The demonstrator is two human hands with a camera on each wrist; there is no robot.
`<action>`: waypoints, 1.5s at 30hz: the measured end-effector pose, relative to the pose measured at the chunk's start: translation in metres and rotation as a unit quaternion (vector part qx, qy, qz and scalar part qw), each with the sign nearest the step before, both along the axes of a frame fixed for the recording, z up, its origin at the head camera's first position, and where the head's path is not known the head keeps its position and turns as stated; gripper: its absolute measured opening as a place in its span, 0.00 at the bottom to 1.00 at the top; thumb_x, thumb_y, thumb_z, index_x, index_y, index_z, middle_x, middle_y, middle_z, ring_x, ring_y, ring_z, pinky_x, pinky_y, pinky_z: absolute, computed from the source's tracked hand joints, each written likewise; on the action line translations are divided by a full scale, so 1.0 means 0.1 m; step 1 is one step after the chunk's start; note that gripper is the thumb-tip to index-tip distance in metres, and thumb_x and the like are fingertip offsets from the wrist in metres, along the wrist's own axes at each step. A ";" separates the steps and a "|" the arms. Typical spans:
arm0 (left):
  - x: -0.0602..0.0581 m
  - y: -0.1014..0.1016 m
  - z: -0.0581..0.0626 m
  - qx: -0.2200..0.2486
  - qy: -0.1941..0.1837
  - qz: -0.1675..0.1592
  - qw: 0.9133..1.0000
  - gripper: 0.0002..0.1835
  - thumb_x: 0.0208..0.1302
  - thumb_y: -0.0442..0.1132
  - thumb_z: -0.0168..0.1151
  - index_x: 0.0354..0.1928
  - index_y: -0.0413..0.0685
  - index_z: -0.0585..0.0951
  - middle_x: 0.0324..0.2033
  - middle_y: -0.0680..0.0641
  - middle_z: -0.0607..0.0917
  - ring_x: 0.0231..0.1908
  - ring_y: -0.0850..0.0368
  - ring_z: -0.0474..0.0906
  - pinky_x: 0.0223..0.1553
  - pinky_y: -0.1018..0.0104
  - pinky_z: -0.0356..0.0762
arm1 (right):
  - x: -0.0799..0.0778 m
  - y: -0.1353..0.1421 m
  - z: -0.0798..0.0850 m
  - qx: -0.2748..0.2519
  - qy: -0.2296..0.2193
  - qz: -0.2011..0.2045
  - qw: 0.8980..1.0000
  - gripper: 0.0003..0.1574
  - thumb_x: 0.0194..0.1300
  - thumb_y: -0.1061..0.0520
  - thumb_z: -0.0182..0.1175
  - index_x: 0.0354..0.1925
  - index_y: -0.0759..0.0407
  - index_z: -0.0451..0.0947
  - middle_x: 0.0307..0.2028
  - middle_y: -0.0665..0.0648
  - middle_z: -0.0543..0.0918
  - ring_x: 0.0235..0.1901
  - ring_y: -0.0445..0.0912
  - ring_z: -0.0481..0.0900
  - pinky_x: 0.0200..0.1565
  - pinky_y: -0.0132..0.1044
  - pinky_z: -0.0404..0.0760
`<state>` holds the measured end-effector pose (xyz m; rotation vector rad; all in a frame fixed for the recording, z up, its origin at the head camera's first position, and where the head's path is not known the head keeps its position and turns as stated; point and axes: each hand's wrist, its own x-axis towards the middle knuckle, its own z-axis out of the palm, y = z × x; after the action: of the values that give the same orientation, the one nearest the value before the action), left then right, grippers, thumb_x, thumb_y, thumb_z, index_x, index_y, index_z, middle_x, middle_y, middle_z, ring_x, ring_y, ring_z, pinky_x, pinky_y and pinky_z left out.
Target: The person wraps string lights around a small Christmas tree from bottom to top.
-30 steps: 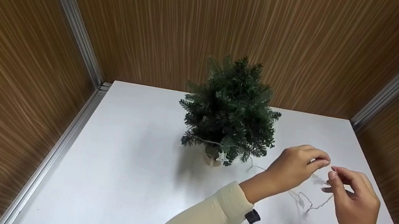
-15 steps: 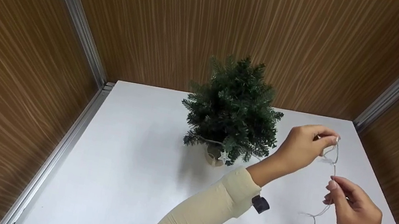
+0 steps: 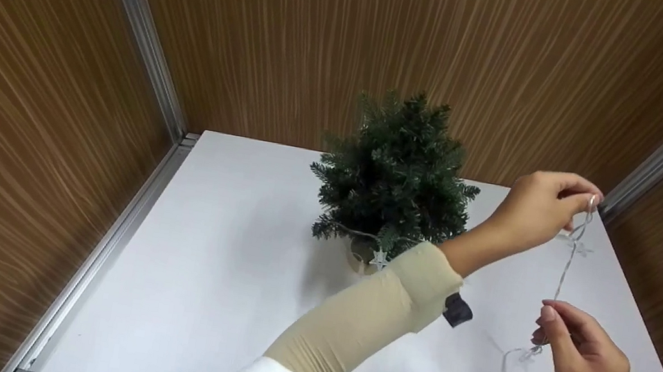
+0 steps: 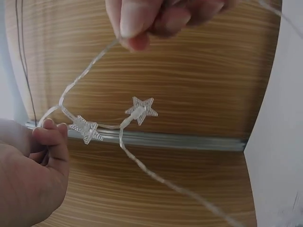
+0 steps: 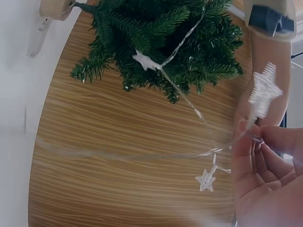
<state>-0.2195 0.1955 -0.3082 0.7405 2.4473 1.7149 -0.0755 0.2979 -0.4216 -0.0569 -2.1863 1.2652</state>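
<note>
My left hand (image 3: 543, 206), raised at the right, pinches the wire of a star string light (image 3: 565, 271) between thumb and fingertips. Lower down, my right hand (image 3: 587, 371) pinches the same wire, which runs nearly straight between the two hands. In the left wrist view, clear plastic stars (image 4: 142, 111) hang from the wire between my left fingertips and the right hand (image 4: 33, 175). A small artificial Christmas tree (image 3: 400, 183) stands left of both hands. Part of the string crosses its lower branches, with a star (image 3: 379, 259) hanging in front of the base.
The tree stands on a white table (image 3: 217, 261). Wood-grain panels (image 3: 299, 45) enclose the back and both sides, with metal strips (image 3: 145, 36) at the corners. My left forearm in its beige sleeve (image 3: 379, 309) crosses in front of the tree's base.
My left hand has moved up and right from beside my right hand, drawing the wire out between them. My right hand has stayed near the same place, slightly lower.
</note>
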 end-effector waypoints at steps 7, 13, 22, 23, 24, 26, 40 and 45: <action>-0.23 -0.07 0.21 -0.027 -0.019 -0.006 0.999 0.07 0.73 0.40 0.60 0.44 0.55 0.87 0.33 0.61 0.86 0.25 0.68 0.77 0.24 0.78 0.71 | 0.02 -0.07 0.04 -0.002 0.010 0.024 1.000 0.09 0.66 0.71 0.63 0.44 0.73 0.83 0.30 0.51 0.86 0.29 0.37 0.84 0.37 0.22 0.82; -0.42 -0.20 0.38 0.000 -0.037 -0.018 0.999 0.07 0.72 0.36 0.61 0.42 0.46 0.88 0.32 0.55 0.86 0.23 0.65 0.75 0.26 0.78 0.75 | 0.02 -0.16 0.08 -0.012 0.010 0.043 0.999 0.08 0.65 0.72 0.63 0.44 0.73 0.83 0.28 0.53 0.86 0.26 0.38 0.84 0.38 0.22 0.82; -0.60 -0.38 0.62 -0.041 -0.033 -0.038 0.998 0.08 0.73 0.36 0.60 0.44 0.47 0.87 0.36 0.55 0.86 0.25 0.63 0.75 0.29 0.77 0.75 | 0.04 -0.29 0.15 -0.061 0.011 0.091 0.994 0.08 0.65 0.73 0.62 0.44 0.76 0.82 0.27 0.54 0.86 0.24 0.43 0.83 0.36 0.24 0.81; -0.62 -0.40 0.63 -0.037 -0.036 -0.043 0.998 0.08 0.73 0.35 0.60 0.44 0.46 0.87 0.36 0.54 0.86 0.25 0.63 0.75 0.29 0.76 0.75 | 0.04 -0.30 0.16 -0.061 0.011 0.091 0.994 0.08 0.65 0.73 0.62 0.43 0.76 0.82 0.27 0.54 0.86 0.23 0.42 0.83 0.36 0.25 0.81; -0.65 -0.43 0.65 -0.030 -0.040 -0.049 0.998 0.08 0.73 0.35 0.59 0.45 0.45 0.87 0.37 0.53 0.86 0.25 0.62 0.74 0.29 0.76 0.74 | 0.04 -0.31 0.16 -0.062 0.011 0.091 0.994 0.07 0.65 0.73 0.62 0.43 0.75 0.82 0.27 0.53 0.86 0.23 0.43 0.83 0.35 0.25 0.81; -0.69 -0.47 0.68 -0.017 -0.048 -0.055 0.997 0.08 0.73 0.34 0.59 0.45 0.44 0.87 0.38 0.52 0.86 0.25 0.63 0.73 0.29 0.76 0.74 | 0.04 -0.34 0.17 -0.072 0.022 0.098 0.992 0.07 0.65 0.74 0.62 0.42 0.76 0.82 0.27 0.53 0.86 0.23 0.43 0.83 0.35 0.25 0.81; -0.97 -0.82 0.82 -0.019 -0.036 -0.075 0.996 0.12 0.73 0.34 0.57 0.51 0.40 0.85 0.47 0.49 0.86 0.28 0.62 0.74 0.34 0.74 0.75 | 0.03 -0.56 0.21 -0.076 0.093 0.164 0.979 0.10 0.62 0.80 0.58 0.40 0.77 0.82 0.26 0.57 0.85 0.24 0.41 0.84 0.34 0.24 0.82; -1.09 -0.93 0.82 -0.031 -0.022 -0.064 0.997 0.12 0.74 0.34 0.57 0.51 0.40 0.85 0.44 0.48 0.86 0.27 0.62 0.72 0.33 0.73 0.73 | -0.01 -0.69 0.26 -0.092 0.116 0.208 0.967 0.11 0.61 0.82 0.57 0.40 0.76 0.82 0.26 0.58 0.85 0.25 0.41 0.84 0.34 0.24 0.81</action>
<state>-0.3284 0.1028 -0.2263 0.8253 2.3562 1.5856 -0.0762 0.2291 -0.3960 0.4755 -1.9302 1.6108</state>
